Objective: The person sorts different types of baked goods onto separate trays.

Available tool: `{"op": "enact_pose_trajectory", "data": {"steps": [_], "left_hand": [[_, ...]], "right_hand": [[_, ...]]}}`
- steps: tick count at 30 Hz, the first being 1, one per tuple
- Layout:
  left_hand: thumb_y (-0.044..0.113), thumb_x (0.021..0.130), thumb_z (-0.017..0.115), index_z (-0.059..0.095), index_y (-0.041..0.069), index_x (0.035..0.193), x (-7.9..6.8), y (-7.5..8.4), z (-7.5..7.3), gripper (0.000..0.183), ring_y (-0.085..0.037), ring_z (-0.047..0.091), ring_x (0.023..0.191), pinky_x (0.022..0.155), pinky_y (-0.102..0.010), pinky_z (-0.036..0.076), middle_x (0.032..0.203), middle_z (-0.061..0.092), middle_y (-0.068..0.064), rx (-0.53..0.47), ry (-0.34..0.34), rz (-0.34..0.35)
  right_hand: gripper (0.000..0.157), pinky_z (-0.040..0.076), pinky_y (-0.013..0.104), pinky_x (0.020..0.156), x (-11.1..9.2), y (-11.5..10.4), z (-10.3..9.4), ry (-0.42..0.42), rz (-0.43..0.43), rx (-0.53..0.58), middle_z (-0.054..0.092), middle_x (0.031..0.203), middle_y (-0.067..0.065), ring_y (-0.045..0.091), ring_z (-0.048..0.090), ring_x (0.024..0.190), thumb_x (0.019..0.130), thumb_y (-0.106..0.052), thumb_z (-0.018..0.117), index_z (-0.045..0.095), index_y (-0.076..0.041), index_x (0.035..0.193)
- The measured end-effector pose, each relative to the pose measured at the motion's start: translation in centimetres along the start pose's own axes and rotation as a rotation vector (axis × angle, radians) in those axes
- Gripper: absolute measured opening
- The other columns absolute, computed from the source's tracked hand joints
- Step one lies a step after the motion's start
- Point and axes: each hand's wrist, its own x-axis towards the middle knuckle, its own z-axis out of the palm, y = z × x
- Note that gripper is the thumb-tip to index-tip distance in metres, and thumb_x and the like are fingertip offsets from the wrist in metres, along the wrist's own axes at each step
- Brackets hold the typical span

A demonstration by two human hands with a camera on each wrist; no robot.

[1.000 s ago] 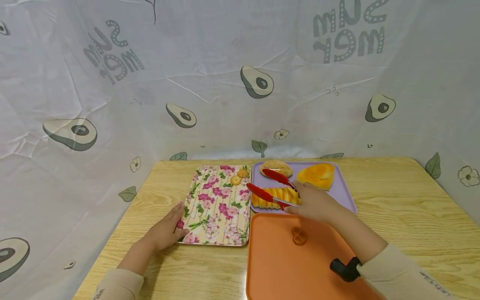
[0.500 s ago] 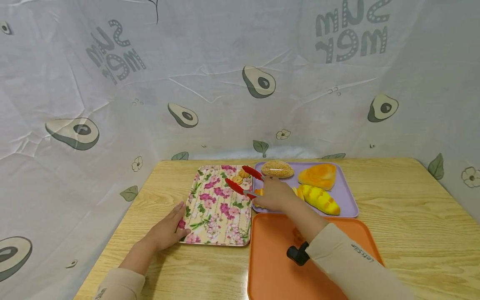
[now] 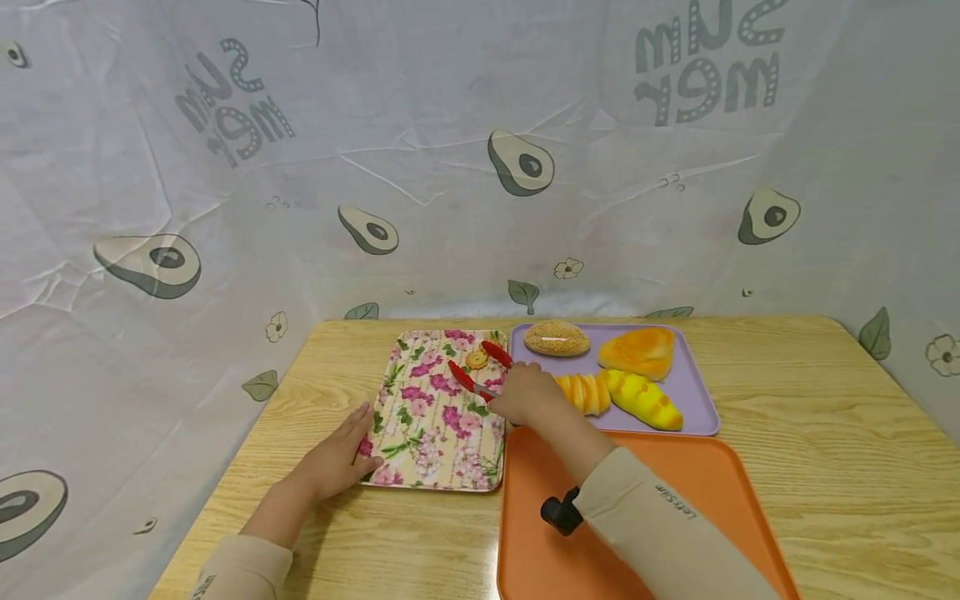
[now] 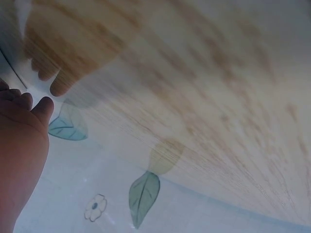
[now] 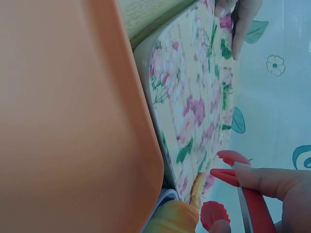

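Observation:
My right hand (image 3: 528, 393) grips a pair of red-tipped tongs (image 5: 255, 211). Their red tips stand apart over the top right corner of a floral tray (image 3: 442, 425). A small round cookie (image 3: 477, 358) lies between those tips; a second cookie beside it is mostly hidden behind the far tip. Along the left edge of the floral tray rests my left hand (image 3: 330, 458), fingers extended and thumb on the tray's surface. In the left wrist view, only part of that hand (image 4: 22, 141) shows, above a pale glare.
A purple tray (image 3: 697, 408) at the back right bears a sesame bun (image 3: 557, 339), a golden triangular bread (image 3: 637, 352), a ribbed bread (image 3: 587, 393) and a yellow bread (image 3: 642, 403). In front lies an orange tray (image 3: 697, 500), partly under my right forearm. A printed cloth (image 3: 435, 125) hangs behind.
My right hand has carried the tongs left, from above the purple tray to the cookies on the floral tray. The pretzel-shaped cookie on the orange tray is now hidden. My left hand stays put.

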Motion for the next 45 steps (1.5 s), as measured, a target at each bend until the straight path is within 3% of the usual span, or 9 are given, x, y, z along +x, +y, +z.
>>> {"op": "enact_pose_trajectory", "data": {"steps": [8, 15, 18, 22, 26, 36, 45], "left_hand": [[0.045, 0.082, 0.052, 0.014, 0.008, 0.139, 0.2, -0.2, 0.2, 0.078, -0.024, 0.012, 0.127, 0.094, -0.045, 0.026, 0.143, 0.009, -0.006, 0.002, 0.008, -0.002], [0.047, 0.082, 0.051, 0.014, 0.008, 0.139, 0.1, -0.2, 0.1, 0.078, -0.023, 0.012, 0.127, 0.094, -0.045, 0.026, 0.143, 0.008, -0.006, 0.014, -0.004, -0.01], [0.047, 0.082, 0.05, 0.014, 0.009, 0.139, 0.1, -0.2, 0.0, 0.078, -0.023, 0.012, 0.127, 0.094, -0.045, 0.026, 0.143, 0.008, -0.005, 0.007, -0.002, -0.016], [0.046, 0.082, 0.05, 0.014, 0.008, 0.139, 0.0, -0.2, 0.0, 0.078, -0.024, 0.012, 0.127, 0.094, -0.045, 0.026, 0.143, 0.008, -0.006, -0.001, -0.005, -0.011], [0.045, 0.082, 0.051, 0.014, 0.007, 0.139, 0.0, -0.1, 0.0, 0.078, -0.025, 0.014, 0.126, 0.093, -0.045, 0.027, 0.143, 0.008, -0.008, 0.003, -0.002, 0.001], [0.044, 0.082, 0.052, 0.015, 0.005, 0.138, 0.1, 0.0, -0.1, 0.077, -0.025, 0.014, 0.127, 0.094, -0.045, 0.026, 0.143, 0.008, -0.008, 0.01, 0.001, 0.008], [0.044, 0.083, 0.051, 0.014, 0.006, 0.139, 0.0, 0.2, -0.2, 0.077, -0.026, 0.015, 0.126, 0.093, -0.046, 0.027, 0.143, 0.007, -0.007, 0.002, -0.015, -0.012]], "right_hand": [[0.052, 0.043, 0.035, 0.059, 0.6, 0.1, 0.7, -0.02, 0.031, -0.029, 0.047, 0.103, 0.019, 0.026, 0.046, 0.075, 0.071, -0.047, 0.061, 0.054, 0.001, 0.09], [0.042, 0.042, 0.034, 0.055, 0.7, -0.2, 0.4, -0.032, 0.031, -0.021, 0.048, 0.101, 0.017, 0.024, 0.044, 0.075, 0.071, -0.044, 0.062, 0.058, -0.003, 0.083], [0.046, 0.042, 0.032, 0.051, 0.8, -0.6, 0.2, -0.037, 0.049, 0.01, 0.042, 0.116, 0.021, 0.023, 0.048, 0.069, 0.072, -0.042, 0.062, 0.061, -0.001, 0.091], [0.045, 0.041, 0.029, 0.043, 1.0, -1.0, 0.2, -0.043, 0.093, 0.046, 0.023, 0.132, 0.025, 0.019, 0.051, 0.052, 0.072, -0.039, 0.061, 0.062, 0.001, 0.094], [0.04, 0.04, 0.028, 0.041, 1.2, -1.2, 0.2, -0.049, 0.096, 0.023, 0.029, 0.126, 0.026, 0.018, 0.05, 0.048, 0.075, -0.037, 0.06, 0.062, 0.0, 0.088], [0.043, 0.041, 0.03, 0.045, 1.3, -1.4, 0.2, -0.069, 0.063, -0.028, 0.038, 0.113, 0.023, 0.025, 0.048, 0.06, 0.078, -0.033, 0.057, 0.059, 0.002, 0.101], [0.062, 0.042, 0.029, 0.045, 1.0, -1.3, 0.3, -0.052, 0.004, -0.023, 0.028, 0.129, 0.026, 0.025, 0.051, 0.058, 0.077, -0.042, 0.059, 0.048, 0.0, 0.121]]}}
